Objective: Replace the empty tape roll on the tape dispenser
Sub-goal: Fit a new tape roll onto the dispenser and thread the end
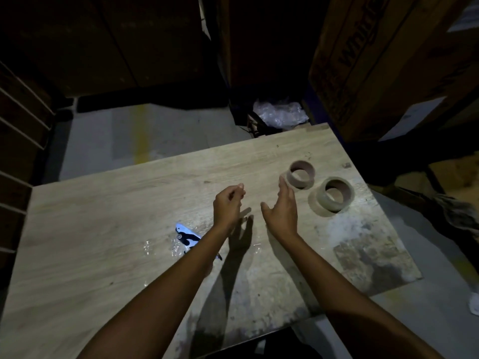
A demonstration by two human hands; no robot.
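Observation:
Two tape rolls stand on the wooden board (103, 216): a thin, nearly bare cardboard core (302, 174) farther back, and a thicker brown roll (332, 195) to its right and nearer. My right hand (281, 208) hovers open just left of the core, fingertips almost at its rim, holding nothing. My left hand (229, 203) floats above the board's middle with its fingers curled loosely; nothing shows in it. The tape dispenser (188, 238), shiny blue metal, lies flat on the board, partly hidden under my left forearm.
Crumpled clear film (150, 248) lies beside the dispenser. A large cardboard box (375, 60) stands at the back right, with a plastic bag (281, 114) behind the board. Dark shelving lines the left side. Grey floor lies beyond the board's far edge.

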